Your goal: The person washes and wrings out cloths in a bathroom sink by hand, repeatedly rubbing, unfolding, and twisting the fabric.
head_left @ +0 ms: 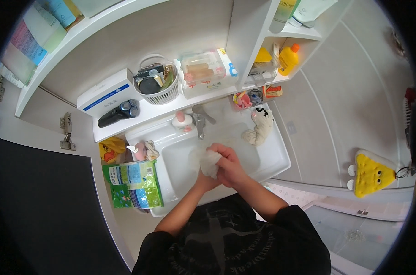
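Over the white washbasin (173,195), both hands are together around a crumpled whitish cloth (210,163) that looks wet. My right hand (229,164) is closed on its right side, thumb and fingers pressing the fabric. My left hand (208,180) is just below and left, partly covered by the cloth and the right hand, its fingers mostly hidden. Cloudy water stands in the bowl beneath. Beyond the hands rises a chrome faucet (200,126). A bunched cream fabric piece with black markings (261,128) lies on the basin's right rim.
A soap bottle (182,122) stands left of the faucet; a pink pump bottle (138,151) and green packets (133,183) sit at the left. The shelf (162,110) behind bears an electric shaver (118,113) and white basket (165,97). An open cabinet door (43,192) flanks the left.
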Demonstrator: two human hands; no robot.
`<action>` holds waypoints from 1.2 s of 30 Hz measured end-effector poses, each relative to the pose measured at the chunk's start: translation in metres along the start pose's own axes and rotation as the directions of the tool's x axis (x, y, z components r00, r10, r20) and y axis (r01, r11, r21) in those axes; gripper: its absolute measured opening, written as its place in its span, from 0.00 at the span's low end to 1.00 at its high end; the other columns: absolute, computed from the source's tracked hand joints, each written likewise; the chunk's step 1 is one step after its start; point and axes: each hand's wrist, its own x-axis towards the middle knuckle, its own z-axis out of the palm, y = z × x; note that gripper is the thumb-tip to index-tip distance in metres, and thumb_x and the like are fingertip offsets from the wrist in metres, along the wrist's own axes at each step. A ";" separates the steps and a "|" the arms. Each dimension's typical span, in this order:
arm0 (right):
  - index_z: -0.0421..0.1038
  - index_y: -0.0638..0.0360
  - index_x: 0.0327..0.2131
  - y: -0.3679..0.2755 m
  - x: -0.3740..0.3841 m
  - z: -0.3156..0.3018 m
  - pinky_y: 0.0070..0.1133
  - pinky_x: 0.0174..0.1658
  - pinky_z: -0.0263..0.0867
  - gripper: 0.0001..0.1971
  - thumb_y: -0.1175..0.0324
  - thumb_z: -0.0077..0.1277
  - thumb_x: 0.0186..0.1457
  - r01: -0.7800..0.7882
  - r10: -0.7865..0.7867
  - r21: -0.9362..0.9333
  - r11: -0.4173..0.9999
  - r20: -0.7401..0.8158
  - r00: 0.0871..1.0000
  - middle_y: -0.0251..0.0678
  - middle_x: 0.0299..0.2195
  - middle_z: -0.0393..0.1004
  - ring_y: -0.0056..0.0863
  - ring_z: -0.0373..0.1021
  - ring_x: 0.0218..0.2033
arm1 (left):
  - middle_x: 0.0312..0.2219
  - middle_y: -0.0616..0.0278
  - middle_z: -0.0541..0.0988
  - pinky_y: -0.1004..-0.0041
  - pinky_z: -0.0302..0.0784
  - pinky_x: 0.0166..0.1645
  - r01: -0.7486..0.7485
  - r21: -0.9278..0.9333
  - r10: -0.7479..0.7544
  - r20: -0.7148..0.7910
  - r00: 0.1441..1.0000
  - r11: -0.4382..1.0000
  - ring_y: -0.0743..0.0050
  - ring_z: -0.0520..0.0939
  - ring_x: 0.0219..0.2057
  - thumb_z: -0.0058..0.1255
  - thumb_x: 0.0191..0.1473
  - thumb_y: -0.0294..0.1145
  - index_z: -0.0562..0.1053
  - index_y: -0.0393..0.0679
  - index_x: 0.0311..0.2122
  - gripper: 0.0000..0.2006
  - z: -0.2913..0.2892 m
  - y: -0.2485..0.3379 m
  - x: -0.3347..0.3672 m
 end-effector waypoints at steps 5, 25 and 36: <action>0.71 0.62 0.45 -0.021 0.020 -0.044 0.24 0.47 0.66 0.13 0.72 0.50 0.56 0.163 -0.195 -0.335 0.928 -0.065 0.979 0.36 0.41 0.73 0.25 0.70 0.43 | 0.30 0.60 0.77 0.70 0.74 0.27 0.516 -0.385 -0.521 0.100 0.848 0.765 0.70 0.78 0.25 0.60 0.51 0.28 0.70 0.35 0.45 0.17 -0.019 -0.014 0.005; 0.41 0.56 0.68 0.123 0.001 -0.129 0.34 0.68 0.43 0.65 0.59 0.76 0.28 0.057 0.134 -0.655 0.754 0.238 0.962 0.41 0.68 0.46 0.36 0.45 0.69 | 0.11 0.69 0.63 0.68 0.67 0.36 0.260 -0.960 -0.382 0.202 0.902 0.107 0.74 0.65 0.13 0.42 0.57 0.38 0.63 0.50 0.20 0.14 -0.053 0.005 0.002; 0.61 0.53 0.61 0.150 0.000 -0.171 0.27 0.61 0.58 0.28 0.52 0.44 0.61 -0.101 0.220 -0.818 0.566 0.032 0.975 0.42 0.61 0.62 0.31 0.59 0.63 | 0.12 0.76 0.63 0.70 0.60 0.37 -0.150 -0.966 -0.086 -0.135 0.987 -0.210 0.82 0.64 0.16 0.37 0.60 0.47 0.64 0.54 0.23 0.15 -0.091 0.021 0.003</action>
